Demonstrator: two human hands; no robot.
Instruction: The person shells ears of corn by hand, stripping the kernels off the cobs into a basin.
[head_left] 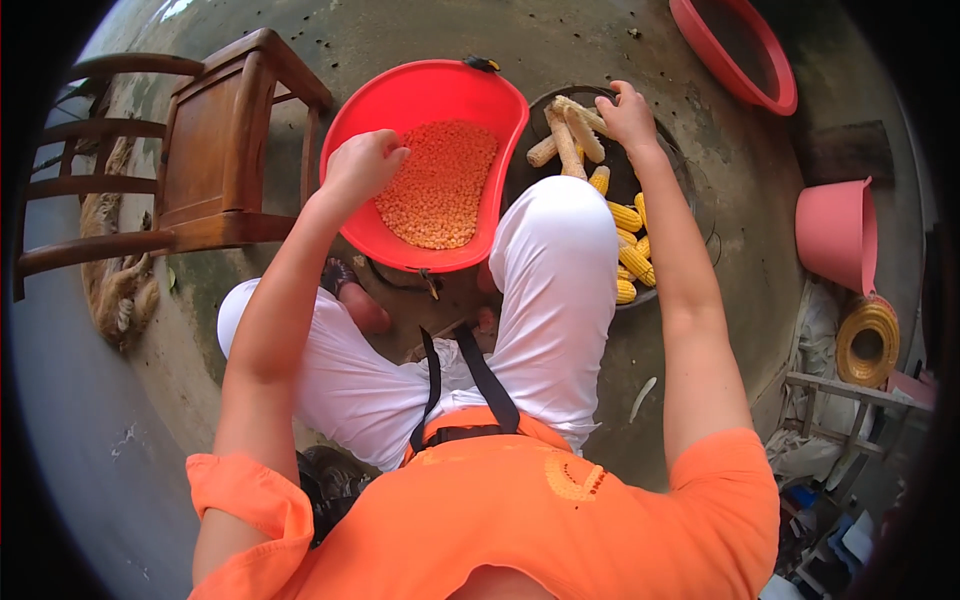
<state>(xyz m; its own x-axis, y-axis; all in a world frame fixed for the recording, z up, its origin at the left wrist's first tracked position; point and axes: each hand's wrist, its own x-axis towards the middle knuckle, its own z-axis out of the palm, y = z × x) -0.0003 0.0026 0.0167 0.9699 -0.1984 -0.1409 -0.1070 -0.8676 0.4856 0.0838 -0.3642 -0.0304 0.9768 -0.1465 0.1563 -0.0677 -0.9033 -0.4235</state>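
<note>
My left hand (365, 163) hangs over the left side of a red plastic basin (345, 225), its fingers curled inward; whatever they may hold is hidden. Loose orange-yellow corn kernels (440, 190) cover much of the basin's bottom. To the right of it, my right hand (630, 115) is above a round dark tray (680, 170), thumb and fingers apart, close to the end of a stripped corn cob (582, 133). Several bare cobs lie crossed in the far part of the tray. Yellow ears of corn (627, 217) are piled nearer, partly behind my right knee.
A wooden chair (215, 150) stands at the left, with a tan furry animal (125, 295) lying by it. Another red basin (735, 50) is at the far right. A pink bucket (835, 235) and a metal rack (840, 390) stand along the right side.
</note>
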